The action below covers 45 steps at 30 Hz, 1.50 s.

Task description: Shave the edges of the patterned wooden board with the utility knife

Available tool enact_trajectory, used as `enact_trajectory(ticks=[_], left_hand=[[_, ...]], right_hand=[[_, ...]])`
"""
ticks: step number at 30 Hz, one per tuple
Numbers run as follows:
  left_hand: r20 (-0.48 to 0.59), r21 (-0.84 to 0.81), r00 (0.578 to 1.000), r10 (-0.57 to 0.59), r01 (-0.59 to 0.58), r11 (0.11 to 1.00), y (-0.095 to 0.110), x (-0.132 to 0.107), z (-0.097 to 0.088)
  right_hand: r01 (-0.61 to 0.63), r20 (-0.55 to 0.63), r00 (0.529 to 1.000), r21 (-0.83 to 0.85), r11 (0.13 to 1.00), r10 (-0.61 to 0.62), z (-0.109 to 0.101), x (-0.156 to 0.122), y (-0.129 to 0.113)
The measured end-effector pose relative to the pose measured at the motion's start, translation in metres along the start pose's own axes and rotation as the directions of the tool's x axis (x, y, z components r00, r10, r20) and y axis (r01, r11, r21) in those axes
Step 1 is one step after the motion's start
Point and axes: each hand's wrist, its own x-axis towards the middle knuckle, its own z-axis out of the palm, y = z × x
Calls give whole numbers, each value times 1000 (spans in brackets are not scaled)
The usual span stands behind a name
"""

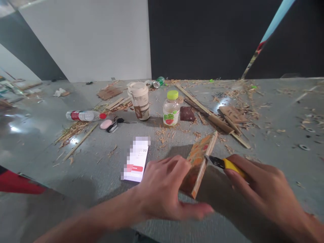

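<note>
A small wooden board (198,157) with a painted or printed face stands tilted on the grey surface in the middle. My left hand (168,185) steadies it from the left, its fingers bent against the board and the thumb stretched out to the right below it. In my right hand (263,185) is a yellow and black utility knife (229,166), gripped by the handle. The blade tip touches, or lies very close to, the board's right edge. Beside my left hand lies a phone (138,160) with its screen lit, partly blurred out.
Behind the board stand a jar with a green lid (171,109) and a paper cup (139,101). A plastic bottle (84,115) lies at left, a green can (159,82) at the back. Wood strips (202,104), a dark red square (187,114) and shavings are scattered about.
</note>
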Motion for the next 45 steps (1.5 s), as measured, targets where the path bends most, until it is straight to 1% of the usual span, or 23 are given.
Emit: enact_trajectory(ticks=[2,5,8,10,12,13,15,16,18,21,23,26,28,29,30,31,32,33,34,37,39,41,45], left_hand=[[124,38,988,-92,88,995,-1,9,6],[298,72,937,-182,168,983,6,10,3],[357,193,898,-259,200,961,6,-5,-14],[267,343,895,-357,258,903,-4,-21,-26],[72,553,861,-503,385,739,-18,-38,-34],[-4,625,824,-567,445,642,-25,-45,-37],[-73,698,747,-660,511,501,-35,-55,-38],[-84,712,720,-689,527,464,-38,-58,-37],[-90,718,699,-710,539,440,-41,-60,-36],[-87,717,721,-687,524,459,-50,-58,-39],[-69,721,737,-672,503,477,-62,-55,-46],[-33,732,738,-674,477,486,-80,-46,-59],[-43,730,750,-660,475,492,-80,-37,-64],[-41,704,779,-626,467,535,-75,-33,-63],[-35,651,826,-563,446,614,-66,-28,-61],[24,521,887,-461,382,763,-55,-24,-55],[126,331,921,-368,310,891,-42,-21,-48],[181,146,948,-262,237,960,-29,-18,-38],[188,34,965,-185,182,983,-18,-14,-27],[179,49,966,-186,180,982,-1,-3,6],[173,62,969,-178,170,984,-5,5,23],[179,53,973,-143,136,989,-16,9,31],[182,211,979,-93,54,976,-36,7,31]], right_hand=[[-17,-17,1000,-4,1000,16,0,1,1],[-57,-40,998,-7,998,56,-1,2,4],[-64,-44,997,-8,998,64,-1,3,6],[-54,-51,997,-5,999,53,0,3,6],[-48,-46,998,7,999,49,0,3,6],[-50,-44,998,12,999,50,1,3,6],[-55,-38,998,18,998,56,1,3,6],[-58,-36,998,21,998,59,1,3,6],[-66,-34,997,31,997,67,2,3,6],[-78,-22,997,49,996,79,3,3,5],[-89,-18,996,60,994,90,4,4,5],[-102,-10,995,78,992,103,4,5,4],[-114,-5,993,81,990,114,3,4,3],[-119,-3,993,79,990,120,3,4,3],[-125,0,992,78,989,125,3,4,3],[-131,7,991,79,988,131,2,4,2],[-135,15,991,83,987,135,2,4,2],[-141,24,990,88,986,139,3,4,2],[-145,30,989,92,985,143,3,5,1],[-159,26,987,94,983,157,3,6,-1],[-174,26,985,93,980,172,3,7,-2],[-185,37,983,93,978,182,3,8,-3],[-189,78,980,102,977,182,5,7,-5]])
